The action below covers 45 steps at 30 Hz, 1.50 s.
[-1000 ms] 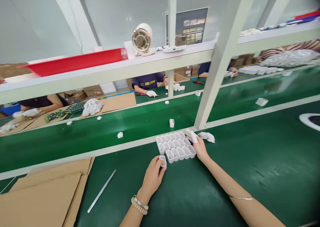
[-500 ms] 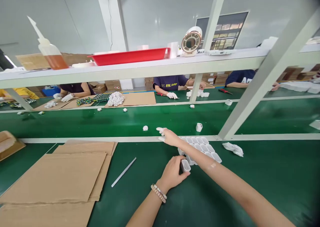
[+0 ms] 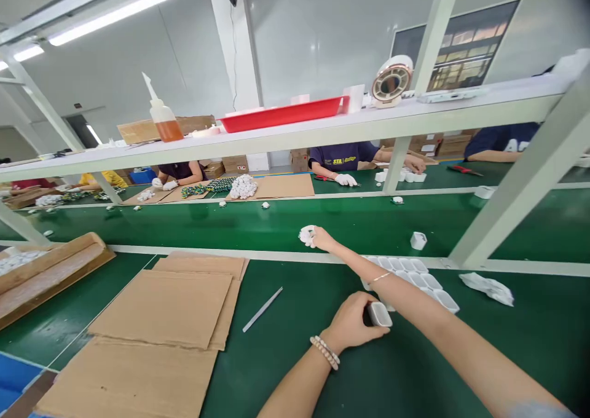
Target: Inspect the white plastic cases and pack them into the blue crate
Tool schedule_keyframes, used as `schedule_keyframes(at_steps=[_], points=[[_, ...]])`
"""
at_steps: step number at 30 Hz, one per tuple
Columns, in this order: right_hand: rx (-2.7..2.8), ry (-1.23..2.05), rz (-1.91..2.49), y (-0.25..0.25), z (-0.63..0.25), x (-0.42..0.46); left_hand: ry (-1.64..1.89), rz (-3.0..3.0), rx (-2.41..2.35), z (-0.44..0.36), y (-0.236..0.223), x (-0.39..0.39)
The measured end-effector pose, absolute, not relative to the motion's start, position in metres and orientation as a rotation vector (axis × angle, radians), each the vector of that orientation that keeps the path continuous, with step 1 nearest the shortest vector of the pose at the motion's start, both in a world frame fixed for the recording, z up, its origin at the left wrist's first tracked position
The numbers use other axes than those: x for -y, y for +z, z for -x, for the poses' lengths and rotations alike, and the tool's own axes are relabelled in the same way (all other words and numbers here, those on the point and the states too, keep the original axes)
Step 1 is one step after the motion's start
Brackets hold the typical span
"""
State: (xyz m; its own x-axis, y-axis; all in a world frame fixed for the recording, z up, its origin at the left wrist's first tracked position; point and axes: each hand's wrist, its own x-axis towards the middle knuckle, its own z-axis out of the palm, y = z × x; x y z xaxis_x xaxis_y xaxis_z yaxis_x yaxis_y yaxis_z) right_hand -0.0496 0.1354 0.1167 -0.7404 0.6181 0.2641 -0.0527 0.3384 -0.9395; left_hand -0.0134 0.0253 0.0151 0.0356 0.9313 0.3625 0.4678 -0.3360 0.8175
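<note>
My left hand [image 3: 354, 323] holds a small white plastic box [image 3: 380, 314] with an open top, thumb and fingers around its sides, just above or on the green table. My right arm crosses over it, reaching out to the green belt. White covers sit on the fingertips of my right hand [image 3: 319, 238], which are closed on a small white round part [image 3: 306, 234]; the fingers hide some of it. Rows of white open boxes [image 3: 417, 278] stand beyond the left hand, partly behind my right forearm. Metal tweezers [image 3: 262, 309] lie on the table to the left.
Cardboard sheets [image 3: 161, 307] lie at left, beside a carton [image 3: 87, 255] of white parts. A single white box [image 3: 418, 240] sits on the belt [image 3: 369, 221]. A crumpled white cloth [image 3: 488, 287] lies right. A shelf [image 3: 286, 138] spans above; co-workers sit across the belt.
My right hand has reached the white round part on the belt and closed on it. The left hand still holds its box. The view has swung to the left.
</note>
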Motion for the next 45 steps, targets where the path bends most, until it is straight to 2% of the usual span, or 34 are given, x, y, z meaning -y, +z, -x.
schedule_keyframes(at_steps=[10,19,22,27,29,38,45], points=[[1.737,1.720,0.507,0.065,-0.156,-0.124,1.377,-1.743,-1.398,0.012,0.023,-0.016],[1.677,1.889,0.416,0.050,-0.181,-0.105,1.253,-2.005,-1.743,0.005,0.030,-0.003],[1.779,1.704,0.358,0.049,-0.185,-0.097,1.344,-2.116,-1.823,0.006,0.025,-0.002],[2.079,0.982,0.299,0.049,-0.188,-0.078,1.436,-2.255,-1.742,0.005,0.018,0.000],[2.084,0.817,0.230,0.051,-0.188,-0.072,1.455,-2.286,-1.759,0.004,0.019,0.001],[2.091,0.536,0.188,0.052,-0.188,-0.065,1.394,-2.362,-1.824,0.005,0.025,0.004],[2.072,0.449,0.228,0.052,-0.188,-0.062,1.411,-2.384,-1.868,0.004,0.021,0.005]])
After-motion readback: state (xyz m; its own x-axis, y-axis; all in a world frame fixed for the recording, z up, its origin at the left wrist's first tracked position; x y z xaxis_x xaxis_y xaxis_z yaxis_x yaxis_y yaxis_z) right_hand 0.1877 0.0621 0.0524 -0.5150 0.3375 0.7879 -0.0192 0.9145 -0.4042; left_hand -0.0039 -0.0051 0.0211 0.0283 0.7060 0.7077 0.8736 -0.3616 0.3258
